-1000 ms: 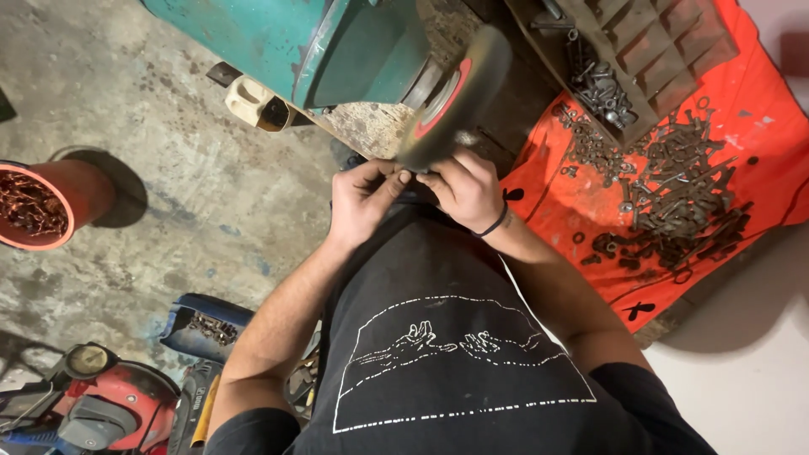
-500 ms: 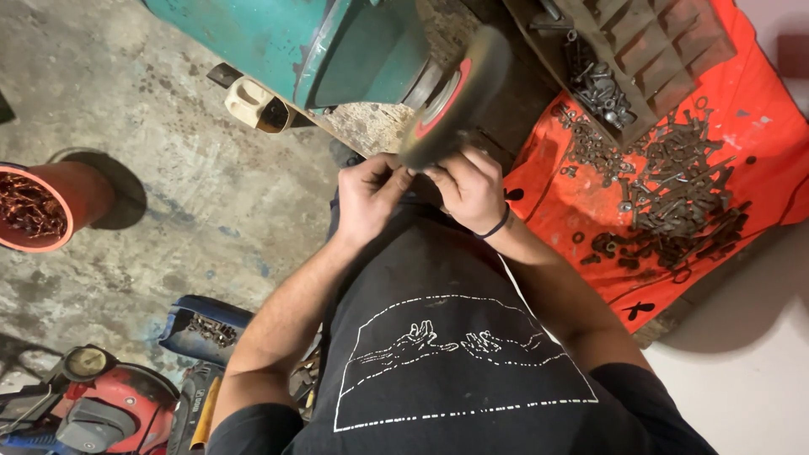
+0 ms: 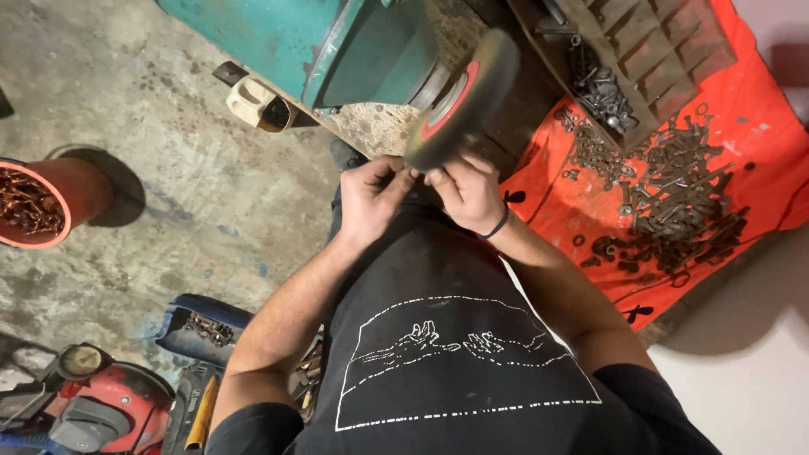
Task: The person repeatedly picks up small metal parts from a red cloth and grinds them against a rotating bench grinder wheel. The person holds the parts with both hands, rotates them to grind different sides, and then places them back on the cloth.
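Wire wheel [image 3: 459, 109] with a small hidden part pinched against its lower rim by left hand [image 3: 371, 198] and right hand [image 3: 468, 192], fingers closed together; steadiest if both hands are kept braced below the wheel.

Teal-green machine body [image 3: 337, 42] at the far side, with a grey wheel [image 3: 459, 101] that has a red centre. Bright orange cloth [image 3: 742, 143] on the right, covered in rusty brown bolts [image 3: 674, 202]. Red-orange bucket [image 3: 72, 190] far left. Black shirt [image 3: 455, 354] with a white line drawing, near.
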